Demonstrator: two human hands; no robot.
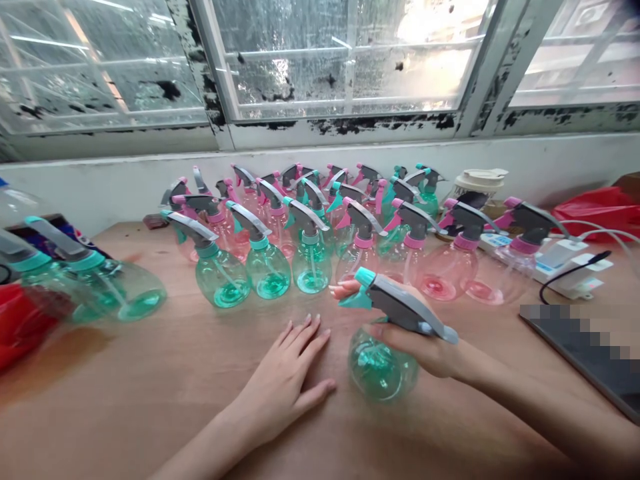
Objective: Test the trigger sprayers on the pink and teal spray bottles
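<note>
My right hand (417,340) is wrapped round the neck of a green spray bottle (383,370) with a grey and teal trigger head, its nozzle pointing left. The bottle tilts a little; whether its base touches the table I cannot tell. My left hand (290,377) lies flat on the wooden table (200,387), fingers spread, left of that bottle and holding nothing. Just beyond my hands stands a row of spray bottles: green ones (270,270) on the left and pink ones (445,267) on the right, with several more packed behind.
Two green spray bottles (120,287) stand at the left beside a red plastic bag (25,327). To the right are a lidded paper cup (475,187), a white power strip (560,267) with cables, and a dark flat device (575,353). Windows (345,60) rise behind the table.
</note>
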